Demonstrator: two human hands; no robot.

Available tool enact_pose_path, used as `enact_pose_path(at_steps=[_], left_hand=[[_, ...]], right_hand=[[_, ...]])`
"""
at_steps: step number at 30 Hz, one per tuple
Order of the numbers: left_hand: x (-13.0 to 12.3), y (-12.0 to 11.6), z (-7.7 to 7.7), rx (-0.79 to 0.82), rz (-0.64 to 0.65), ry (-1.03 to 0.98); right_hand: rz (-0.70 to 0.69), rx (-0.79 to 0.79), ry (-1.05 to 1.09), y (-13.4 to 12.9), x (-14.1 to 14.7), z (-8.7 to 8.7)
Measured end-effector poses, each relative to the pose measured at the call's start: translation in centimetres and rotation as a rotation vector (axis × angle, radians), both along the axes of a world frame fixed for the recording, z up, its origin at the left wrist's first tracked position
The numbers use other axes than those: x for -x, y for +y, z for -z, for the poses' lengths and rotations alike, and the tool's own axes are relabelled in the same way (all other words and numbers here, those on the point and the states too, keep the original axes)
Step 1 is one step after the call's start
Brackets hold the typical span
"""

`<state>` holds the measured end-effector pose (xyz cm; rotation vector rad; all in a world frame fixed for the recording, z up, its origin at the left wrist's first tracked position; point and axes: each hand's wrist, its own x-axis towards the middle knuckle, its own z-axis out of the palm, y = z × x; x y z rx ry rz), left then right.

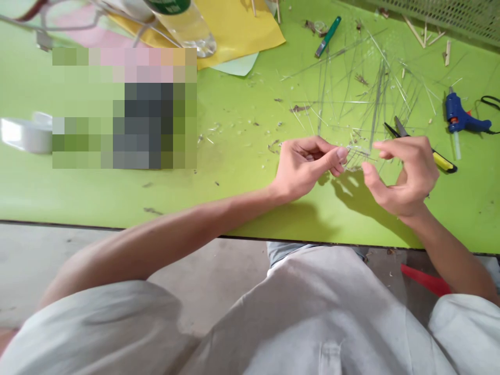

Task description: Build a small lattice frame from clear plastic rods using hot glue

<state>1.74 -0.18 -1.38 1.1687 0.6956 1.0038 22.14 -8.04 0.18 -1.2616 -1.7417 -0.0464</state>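
My left hand [307, 165] is closed in a pinch at the centre right, low over the green table. Between its thumb and fingers is a small, clear piece with thin wires [358, 151] reaching to the right; its exact shape is too fine to make out. Facing it, my right hand [408, 172] has thumb and forefinger spread, apart from the piece, and holds nothing visible. Black-bladed scissors with a yellow and black handle [444, 162] lie partly hidden behind the right hand. Several thin wires [378, 99] are scattered just beyond both hands.
A blue glue gun [463, 115] lies at right, a green cutter [328, 37] farther back. Wooden sticks [447, 52] lie near a perforated green basket [464, 21]. A bottle [195, 34], yellow paper [250, 31] and tape roll [25, 136] are leftward; one patch is pixelated.
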Motion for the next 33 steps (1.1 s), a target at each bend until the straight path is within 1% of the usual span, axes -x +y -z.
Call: enact_pose_path(at_steps=[2, 8, 10, 12, 15, 19, 24, 29, 33], left_hand=[[-0.1, 0.3, 0.3, 0.042, -0.027, -0.018], [-0.4, 0.7, 0.7, 0.164, -0.047, -0.122], [-0.4, 0.7, 0.7, 0.189, -0.035, -0.148], [-0.3, 0.6, 0.7, 0.209, -0.018, -0.154], [-0.1, 0.5, 0.9, 0.230, 0.005, -0.128], [0.0, 0.6, 1.3, 0.239, 0.029, -0.116], [-0.1, 0.5, 1.2, 0.253, 0.036, -0.098], [-0.2, 0.4, 0.8, 0.268, 0.032, -0.104], [-0.2, 0.3, 0.9, 0.266, 0.030, -0.100]], right_hand=[[0.012, 0.137, 0.140, 0.2, -0.4, 0.0], [-0.297, 0.498, 0.686, 1.6, -1.3, 1.9], [-0.348, 0.576, 0.832, 1.7, -1.2, 2.0], [-0.362, 0.631, 0.930, 1.7, -1.1, 1.9], [-0.364, 0.701, 0.978, 1.6, -1.0, 1.8], [-0.402, 0.752, 0.984, 1.6, -0.9, 2.1], [-0.413, 0.765, 0.997, 1.5, -0.6, 2.4], [-0.430, 0.759, 1.022, 1.2, -0.2, 2.2], [-0.433, 0.756, 1.046, 1.1, 0.1, 2.1]])
